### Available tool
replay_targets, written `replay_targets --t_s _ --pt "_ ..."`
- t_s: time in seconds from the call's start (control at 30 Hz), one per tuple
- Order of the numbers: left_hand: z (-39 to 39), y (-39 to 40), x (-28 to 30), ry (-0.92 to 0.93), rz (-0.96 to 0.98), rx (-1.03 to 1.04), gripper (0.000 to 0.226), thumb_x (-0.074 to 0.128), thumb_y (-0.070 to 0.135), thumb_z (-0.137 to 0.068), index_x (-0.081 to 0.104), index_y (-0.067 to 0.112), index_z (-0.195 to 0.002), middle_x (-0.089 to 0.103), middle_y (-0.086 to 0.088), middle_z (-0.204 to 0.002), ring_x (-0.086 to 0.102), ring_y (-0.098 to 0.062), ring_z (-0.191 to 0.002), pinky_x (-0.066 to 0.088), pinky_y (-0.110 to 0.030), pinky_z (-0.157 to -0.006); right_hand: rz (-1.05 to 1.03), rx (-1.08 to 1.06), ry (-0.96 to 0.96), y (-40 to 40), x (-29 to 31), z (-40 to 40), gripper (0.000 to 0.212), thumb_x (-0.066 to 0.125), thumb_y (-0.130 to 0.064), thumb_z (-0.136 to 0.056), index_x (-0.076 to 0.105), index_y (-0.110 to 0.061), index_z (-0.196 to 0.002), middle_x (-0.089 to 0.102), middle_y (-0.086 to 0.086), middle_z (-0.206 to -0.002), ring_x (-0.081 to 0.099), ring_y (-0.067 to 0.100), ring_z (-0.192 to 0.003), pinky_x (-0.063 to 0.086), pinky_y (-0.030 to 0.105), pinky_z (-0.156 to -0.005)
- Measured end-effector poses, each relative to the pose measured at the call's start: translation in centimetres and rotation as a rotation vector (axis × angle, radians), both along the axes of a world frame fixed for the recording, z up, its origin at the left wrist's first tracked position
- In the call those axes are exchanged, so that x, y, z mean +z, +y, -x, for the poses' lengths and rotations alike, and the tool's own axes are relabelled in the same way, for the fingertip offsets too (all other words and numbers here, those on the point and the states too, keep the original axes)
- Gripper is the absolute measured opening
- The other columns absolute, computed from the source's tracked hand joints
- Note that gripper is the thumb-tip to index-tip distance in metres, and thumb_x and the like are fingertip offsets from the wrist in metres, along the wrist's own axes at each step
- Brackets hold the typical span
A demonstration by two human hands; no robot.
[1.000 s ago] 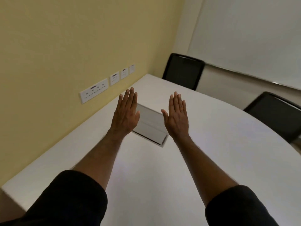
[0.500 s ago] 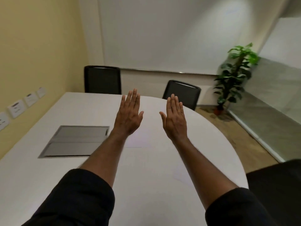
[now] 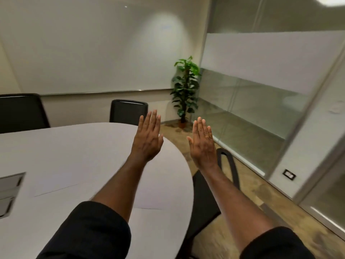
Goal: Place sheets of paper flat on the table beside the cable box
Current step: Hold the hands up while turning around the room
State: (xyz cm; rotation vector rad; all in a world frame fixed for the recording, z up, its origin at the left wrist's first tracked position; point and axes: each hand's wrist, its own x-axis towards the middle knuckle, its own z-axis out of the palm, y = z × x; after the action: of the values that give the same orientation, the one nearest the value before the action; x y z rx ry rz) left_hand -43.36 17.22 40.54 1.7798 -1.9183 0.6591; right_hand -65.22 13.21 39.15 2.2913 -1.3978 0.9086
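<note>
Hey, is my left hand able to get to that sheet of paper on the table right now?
Probably yes. The left hand is open and empty, held above the table, and the sheet of paper lies flat below and left of the forearm with nothing on or around it. The cable box sits further left, clear of the way.

Cable box point(image 3: 10, 191) cut off, perhaps blurred

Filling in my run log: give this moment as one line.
left hand: open, empty, raised | right hand: open, empty, raised | paper: flat on table | cable box: left edge
</note>
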Motion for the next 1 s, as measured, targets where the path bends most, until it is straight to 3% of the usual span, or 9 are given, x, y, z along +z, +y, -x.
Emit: replay_targets --t_s 0.13,0.43,0.63,1.0 --pt "10.0 -2.7 0.1 -0.006 -0.005 -0.062 0.069 0.022 0.039 -0.101 0.008 0.003 -0.158 0.0 -0.019 -0.167 -0.002 -0.033 -0.156 0.01 -0.053 -0.126 0.001 -0.064 0.004 -0.8 0.8 9.9 0.062 0.019 -0.038 -0.106 0.015 -0.001 -0.156 0.01 0.017 -0.166 0.005 0.027 -0.155 0.009 0.044 -0.127" --pt "25.0 -11.8 1.8 0.046 0.073 -0.207 0.07 0.027 0.038 -0.102 0.004 0.004 -0.158 -0.004 -0.018 -0.167 -0.005 -0.03 -0.156 0.006 -0.05 -0.127 0.046 -0.202 -0.014 -7.0 2.2 23.6 0.061 0.029 -0.033 -0.106 0.014 -0.002 -0.157 0.009 0.016 -0.166 0.004 0.026 -0.155 0.01 0.044 -0.127" --pt "29.9 -21.8 -0.5 0.128 0.058 -0.169 0.072 0.026 0.04 -0.102 0.0 0.003 -0.158 -0.008 -0.02 -0.167 -0.008 -0.031 -0.155 0.007 -0.051 -0.127 0.031 -0.231 0.035 -15.6 0.5 29.7 0.061 0.027 -0.033 -0.106 0.015 0.0 -0.156 0.01 0.018 -0.166 0.004 0.028 -0.155 0.011 0.046 -0.126" --pt "32.6 -43.5 -0.8 0.166 0.021 -0.113 0.069 0.022 0.037 -0.104 -0.004 0.003 -0.157 -0.013 -0.019 -0.166 -0.01 -0.03 -0.155 0.007 -0.048 -0.128 0.046 -0.201 0.086 -38.2 3.4 34.0 0.064 0.017 -0.038 -0.104 0.014 -0.001 -0.156 0.009 0.017 -0.166 0.004 0.028 -0.155 0.009 0.046 -0.127"
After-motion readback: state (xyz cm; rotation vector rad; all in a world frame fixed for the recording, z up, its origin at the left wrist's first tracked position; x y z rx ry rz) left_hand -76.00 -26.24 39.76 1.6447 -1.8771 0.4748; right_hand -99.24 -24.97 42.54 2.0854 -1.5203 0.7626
